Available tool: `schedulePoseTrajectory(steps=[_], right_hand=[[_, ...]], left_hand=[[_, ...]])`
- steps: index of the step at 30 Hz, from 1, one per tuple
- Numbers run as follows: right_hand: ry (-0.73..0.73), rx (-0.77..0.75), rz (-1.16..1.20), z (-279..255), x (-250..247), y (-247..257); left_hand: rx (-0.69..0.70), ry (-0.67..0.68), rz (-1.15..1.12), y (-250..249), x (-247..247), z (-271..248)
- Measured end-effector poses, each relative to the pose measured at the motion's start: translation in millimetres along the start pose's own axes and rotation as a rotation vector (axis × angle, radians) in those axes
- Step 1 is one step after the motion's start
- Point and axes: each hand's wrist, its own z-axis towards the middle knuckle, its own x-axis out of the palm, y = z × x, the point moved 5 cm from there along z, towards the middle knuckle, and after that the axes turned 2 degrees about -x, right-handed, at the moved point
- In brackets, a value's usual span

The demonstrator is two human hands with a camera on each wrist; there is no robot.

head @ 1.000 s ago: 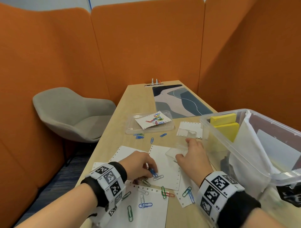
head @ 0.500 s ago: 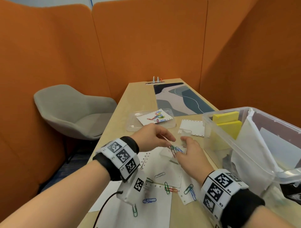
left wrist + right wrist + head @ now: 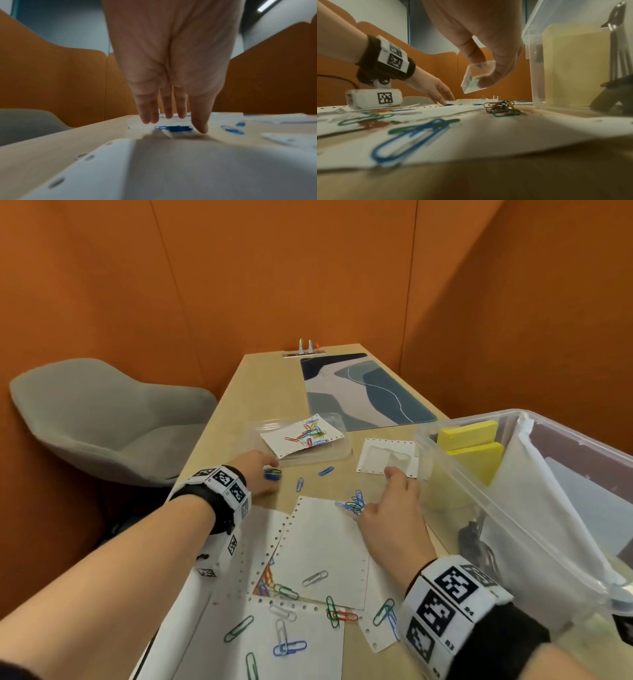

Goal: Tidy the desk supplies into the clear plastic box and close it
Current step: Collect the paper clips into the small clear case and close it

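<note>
My left hand reaches flat-fingered to a small cluster of blue paper clips on the desk beside the clear lid; in the left wrist view the hand hangs over those clips, holding nothing. My right hand pinches a small clear plastic case, tilted, just above a bunch of coloured clips lying on a white sheet. The big clear plastic box stands open at the right, with yellow sticky-note pads inside.
Perforated white sheets cover the near desk, strewn with several loose clips. A paper with more clips lies on the clear lid. A desk mat lies farther back. A grey chair stands left; orange partitions surround.
My left hand left the right hand and moved away to the left, toward the blue clips by the lid. A bunch of clips now lies beside my right hand.
</note>
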Motion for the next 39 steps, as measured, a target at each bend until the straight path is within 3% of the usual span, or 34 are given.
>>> schedulePoseTrajectory(steps=[7,23,25,27,30,34,39], right_hand=[[0.014,0.013,-0.047,2.2,3.7,4.8],[0.038,0.057,-0.034,1.2,4.0,4.7],[0.042,0.052,-0.027,1.2,4.5,4.3],[0.049,0.040,-0.032,1.9,5.5,4.1],[0.050,0.042,-0.019,3.5,6.7,5.2],[0.055,0.056,0.005,3.9,6.5,8.4],[0.056,0.099,0.042,10.1,3.7,0.2]], left_hand=[[0.074,0.049,0.098,-7.4,11.4,10.2],[0.197,0.045,0.056,-52.8,11.5,-6.9],[0.158,0.049,-0.064,-48.6,5.7,-9.5],[0.121,0.050,-0.362,-47.4,-9.9,-14.0],[0.178,0.141,-0.703,-65.0,-35.4,-28.3],[0.346,0.302,-0.597,-102.8,-35.6,-45.9],[0.244,0.015,-0.422,-94.8,-24.4,-3.3]])
